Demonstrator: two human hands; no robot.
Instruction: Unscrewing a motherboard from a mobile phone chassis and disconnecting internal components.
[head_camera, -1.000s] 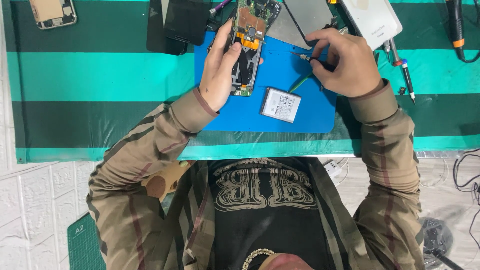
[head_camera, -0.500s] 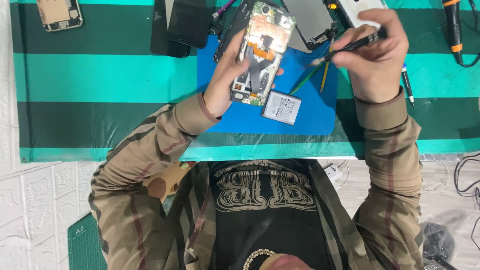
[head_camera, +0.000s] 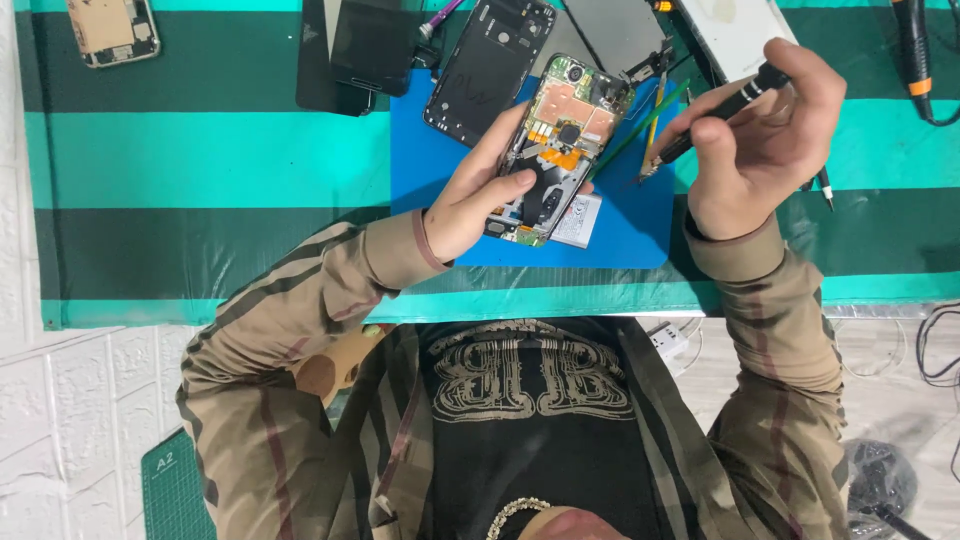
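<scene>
My left hand (head_camera: 478, 190) grips an opened phone (head_camera: 560, 145) with its back off, so the copper shields, orange flex and circuit board show. It is lifted above the blue mat (head_camera: 620, 225). My right hand (head_camera: 760, 130) holds a black screwdriver (head_camera: 715, 110) whose tip points left toward the phone's upper right edge without touching it. A small white battery (head_camera: 578, 220) lies on the mat just under the phone.
A black back cover (head_camera: 487, 65) and a dark phone (head_camera: 372, 45) lie beyond the mat on the green striped cloth (head_camera: 200, 150). Another opened phone (head_camera: 110, 30) sits far left. A white slab (head_camera: 735, 30) and a black-orange tool (head_camera: 915, 55) lie at the right.
Both hands have risen off the mat. The left hand has tilted the opened phone up toward the camera, and the right hand has lifted the screwdriver to its side.
</scene>
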